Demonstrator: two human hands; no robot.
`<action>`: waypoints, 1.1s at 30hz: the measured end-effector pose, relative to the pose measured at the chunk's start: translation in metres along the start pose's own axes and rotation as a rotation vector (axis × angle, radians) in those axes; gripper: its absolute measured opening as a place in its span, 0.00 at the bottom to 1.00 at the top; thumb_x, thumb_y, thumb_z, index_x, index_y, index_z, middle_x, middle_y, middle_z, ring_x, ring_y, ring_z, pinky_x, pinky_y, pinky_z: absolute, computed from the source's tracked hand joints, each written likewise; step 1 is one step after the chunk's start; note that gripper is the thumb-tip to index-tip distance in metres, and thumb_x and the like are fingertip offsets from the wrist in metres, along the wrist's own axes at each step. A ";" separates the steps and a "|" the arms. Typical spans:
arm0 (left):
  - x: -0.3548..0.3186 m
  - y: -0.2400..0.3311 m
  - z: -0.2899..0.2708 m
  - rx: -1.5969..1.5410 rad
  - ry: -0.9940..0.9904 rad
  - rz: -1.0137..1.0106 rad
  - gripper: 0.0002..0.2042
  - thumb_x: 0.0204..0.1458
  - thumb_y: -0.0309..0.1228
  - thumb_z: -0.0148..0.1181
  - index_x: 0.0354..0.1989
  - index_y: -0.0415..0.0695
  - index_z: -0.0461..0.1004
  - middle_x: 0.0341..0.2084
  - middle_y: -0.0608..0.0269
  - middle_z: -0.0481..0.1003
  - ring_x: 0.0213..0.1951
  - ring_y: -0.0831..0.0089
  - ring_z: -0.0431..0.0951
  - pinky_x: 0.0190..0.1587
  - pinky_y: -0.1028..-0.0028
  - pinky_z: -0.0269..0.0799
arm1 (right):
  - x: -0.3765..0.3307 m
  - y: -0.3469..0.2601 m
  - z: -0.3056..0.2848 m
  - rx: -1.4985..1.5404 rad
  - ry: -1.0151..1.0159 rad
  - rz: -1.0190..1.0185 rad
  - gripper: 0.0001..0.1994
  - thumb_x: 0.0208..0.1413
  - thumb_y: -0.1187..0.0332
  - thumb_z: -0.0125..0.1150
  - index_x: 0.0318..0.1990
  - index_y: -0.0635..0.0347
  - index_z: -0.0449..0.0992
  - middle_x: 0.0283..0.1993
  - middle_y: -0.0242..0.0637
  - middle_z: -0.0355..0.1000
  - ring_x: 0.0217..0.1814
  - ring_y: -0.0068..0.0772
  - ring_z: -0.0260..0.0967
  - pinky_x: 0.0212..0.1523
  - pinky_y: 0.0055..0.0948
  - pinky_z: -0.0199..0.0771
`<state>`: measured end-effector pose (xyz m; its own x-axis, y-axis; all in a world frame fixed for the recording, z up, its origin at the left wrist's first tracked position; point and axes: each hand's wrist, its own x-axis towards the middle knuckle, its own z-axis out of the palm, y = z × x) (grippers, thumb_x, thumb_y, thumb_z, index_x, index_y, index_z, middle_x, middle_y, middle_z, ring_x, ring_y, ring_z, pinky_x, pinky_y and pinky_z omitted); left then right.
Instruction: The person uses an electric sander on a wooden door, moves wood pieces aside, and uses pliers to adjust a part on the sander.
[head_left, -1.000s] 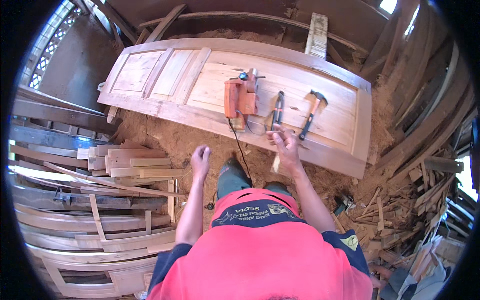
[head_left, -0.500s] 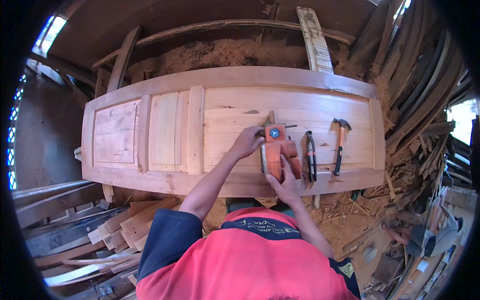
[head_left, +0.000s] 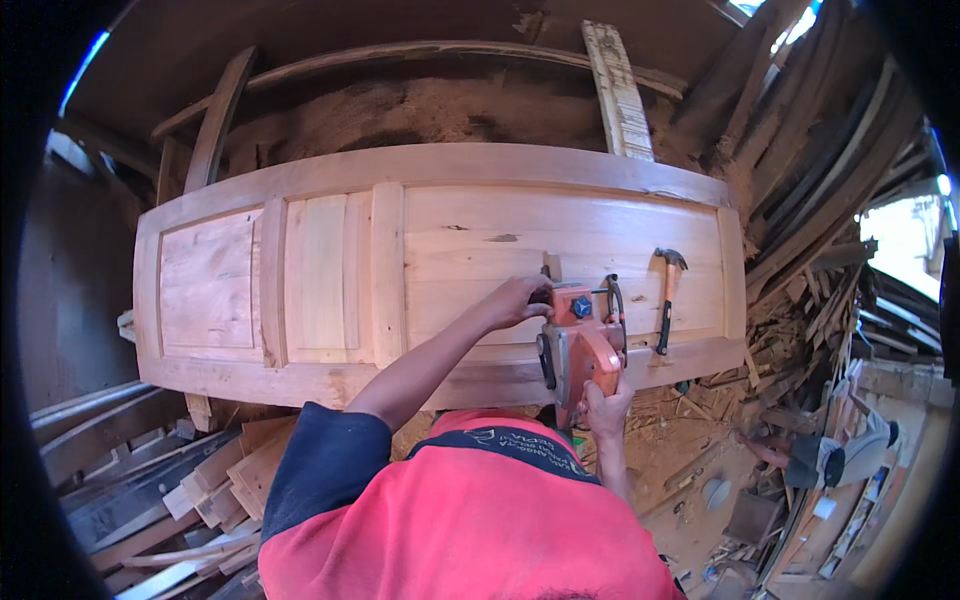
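An orange electric hand planer (head_left: 598,352) with a blue star-shaped knob is tilted over the near rail of a panelled wooden door (head_left: 500,225). My right hand (head_left: 606,408) is closed around its rear handle, at the door's near edge. The fingers of my left hand (head_left: 520,302) are closed on the planer's front end, beside the knob. Just past the planer lie dark-handled pliers (head_left: 614,292), partly hidden by it. Farther right, a claw hammer (head_left: 667,300) with an orange and black handle rests on the door.
Wooden supports hold the door; one beam (head_left: 617,95) sticks out at its far side. Stacked offcuts (head_left: 225,475) lie at the near left. Long boards (head_left: 830,190) lean at the right, above scrap wood. A person's bare leg and dark clothing (head_left: 815,460) show at the lower right.
The planer has come nearer to me and slightly right, turning so its side shows more. Both hands moved with it, the right one now at the rear handle. The whole view has shifted slightly.
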<state>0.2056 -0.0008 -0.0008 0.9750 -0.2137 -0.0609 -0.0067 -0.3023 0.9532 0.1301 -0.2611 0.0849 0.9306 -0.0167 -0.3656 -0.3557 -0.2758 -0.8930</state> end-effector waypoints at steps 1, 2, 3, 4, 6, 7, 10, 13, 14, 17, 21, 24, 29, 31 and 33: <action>-0.002 0.004 0.003 -0.013 0.004 -0.012 0.22 0.48 0.30 0.72 0.51 0.39 0.74 0.41 0.49 0.81 0.45 0.58 0.82 0.50 0.63 0.76 | -0.004 -0.001 -0.005 -0.029 0.002 -0.038 0.11 0.49 0.73 0.62 0.41 0.65 0.76 0.24 0.30 0.70 0.18 0.19 0.66 0.18 0.26 0.67; -0.009 0.015 0.006 -0.063 0.049 -0.006 0.21 0.48 0.29 0.72 0.49 0.38 0.74 0.38 0.51 0.81 0.43 0.60 0.83 0.49 0.65 0.77 | -0.011 0.000 -0.012 -0.067 0.002 -0.060 0.10 0.49 0.73 0.62 0.40 0.65 0.76 0.22 0.29 0.69 0.16 0.18 0.65 0.16 0.25 0.66; -0.010 0.015 0.010 -0.155 0.095 0.027 0.19 0.48 0.31 0.72 0.48 0.39 0.75 0.34 0.52 0.82 0.39 0.60 0.84 0.45 0.65 0.78 | -0.017 -0.001 -0.015 -0.066 0.023 -0.044 0.10 0.49 0.73 0.62 0.40 0.65 0.76 0.22 0.29 0.69 0.16 0.18 0.65 0.16 0.25 0.66; -0.012 0.029 0.012 0.004 0.104 -0.014 0.20 0.47 0.35 0.73 0.46 0.41 0.76 0.32 0.52 0.82 0.37 0.60 0.84 0.42 0.65 0.78 | -0.022 -0.006 -0.017 -0.027 0.041 -0.034 0.10 0.49 0.73 0.63 0.40 0.65 0.76 0.22 0.29 0.69 0.17 0.18 0.65 0.17 0.25 0.67; -0.019 0.055 0.019 0.162 0.091 -0.045 0.20 0.46 0.39 0.74 0.44 0.42 0.77 0.30 0.52 0.81 0.35 0.60 0.84 0.39 0.65 0.78 | -0.025 0.001 -0.029 -0.026 0.063 -0.037 0.11 0.49 0.72 0.64 0.40 0.65 0.76 0.22 0.31 0.70 0.19 0.19 0.67 0.20 0.27 0.69; -0.018 0.062 0.023 0.259 0.180 -0.094 0.22 0.43 0.44 0.75 0.42 0.44 0.78 0.29 0.53 0.81 0.33 0.60 0.83 0.37 0.64 0.77 | -0.025 0.005 -0.035 -0.023 0.078 -0.041 0.11 0.49 0.72 0.64 0.40 0.65 0.76 0.22 0.31 0.70 0.19 0.19 0.67 0.20 0.27 0.69; -0.011 0.085 0.038 0.439 0.380 -0.097 0.26 0.37 0.55 0.75 0.36 0.47 0.79 0.24 0.58 0.80 0.28 0.60 0.82 0.31 0.64 0.76 | -0.032 0.012 -0.054 -0.079 0.160 -0.234 0.10 0.49 0.71 0.64 0.38 0.66 0.76 0.24 0.33 0.71 0.22 0.22 0.69 0.23 0.30 0.70; -0.021 0.082 0.038 0.566 0.693 -0.127 0.29 0.31 0.65 0.73 0.25 0.50 0.79 0.16 0.66 0.78 0.19 0.63 0.79 0.23 0.66 0.73 | -0.037 0.005 -0.079 0.074 0.302 -0.171 0.07 0.51 0.71 0.64 0.34 0.64 0.75 0.25 0.34 0.72 0.23 0.21 0.70 0.23 0.29 0.71; -0.034 0.061 0.025 0.578 0.797 -0.195 0.29 0.32 0.66 0.73 0.24 0.50 0.80 0.15 0.66 0.78 0.18 0.65 0.78 0.22 0.66 0.73 | -0.040 -0.017 -0.087 0.322 0.330 -0.017 0.05 0.54 0.73 0.62 0.35 0.61 0.71 0.23 0.31 0.69 0.21 0.19 0.67 0.21 0.26 0.71; -0.118 -0.001 -0.049 0.383 0.958 -0.535 0.26 0.44 0.58 0.70 0.25 0.42 0.81 0.19 0.59 0.79 0.22 0.71 0.78 0.28 0.68 0.71 | -0.020 -0.035 -0.147 0.444 0.468 -0.117 0.09 0.56 0.77 0.59 0.42 0.61 0.66 0.23 0.25 0.64 0.17 0.16 0.60 0.17 0.23 0.67; -0.250 -0.006 -0.075 -0.254 1.607 -0.530 0.24 0.58 0.51 0.61 0.39 0.36 0.81 0.30 0.63 0.79 0.29 0.74 0.76 0.34 0.72 0.72 | 0.007 -0.018 -0.243 0.013 0.377 -0.268 0.12 0.54 0.77 0.62 0.45 0.61 0.69 0.26 0.28 0.68 0.18 0.17 0.62 0.16 0.21 0.65; -0.341 -0.012 -0.029 -0.468 2.026 -0.439 0.34 0.59 0.59 0.52 0.53 0.33 0.72 0.46 0.56 0.76 0.30 0.74 0.76 0.33 0.73 0.72 | 0.017 -0.017 -0.260 0.082 0.228 -0.164 0.13 0.53 0.76 0.63 0.46 0.61 0.71 0.26 0.29 0.69 0.17 0.18 0.63 0.14 0.21 0.64; -0.472 -0.006 0.110 -1.106 2.602 -0.023 0.23 0.60 0.55 0.44 0.36 0.44 0.70 0.23 0.63 0.69 0.16 0.70 0.63 0.28 0.70 0.71 | 0.048 0.017 -0.225 0.055 -0.149 -0.049 0.15 0.51 0.76 0.63 0.48 0.60 0.72 0.23 0.27 0.67 0.16 0.17 0.63 0.13 0.22 0.64; -0.526 0.001 0.185 -1.271 2.557 0.045 0.19 0.60 0.51 0.40 0.30 0.47 0.65 0.14 0.67 0.60 0.12 0.72 0.58 0.30 0.64 0.74 | 0.055 0.021 -0.197 0.049 -0.352 -0.092 0.11 0.53 0.76 0.62 0.43 0.62 0.70 0.23 0.29 0.67 0.14 0.17 0.61 0.12 0.22 0.63; -0.529 0.028 0.257 -1.447 2.635 0.146 0.18 0.59 0.50 0.39 0.30 0.48 0.63 0.10 0.68 0.52 0.09 0.73 0.54 0.31 0.61 0.74 | 0.063 0.030 -0.161 -0.007 -0.463 -0.173 0.11 0.53 0.76 0.62 0.43 0.62 0.71 0.23 0.29 0.68 0.14 0.17 0.62 0.12 0.23 0.63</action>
<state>-0.3675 -0.1352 -0.0183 -0.4764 0.5149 -0.7127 -0.8318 -0.0013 0.5551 0.1921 -0.4255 0.0776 0.8395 0.4583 -0.2917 -0.1971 -0.2435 -0.9497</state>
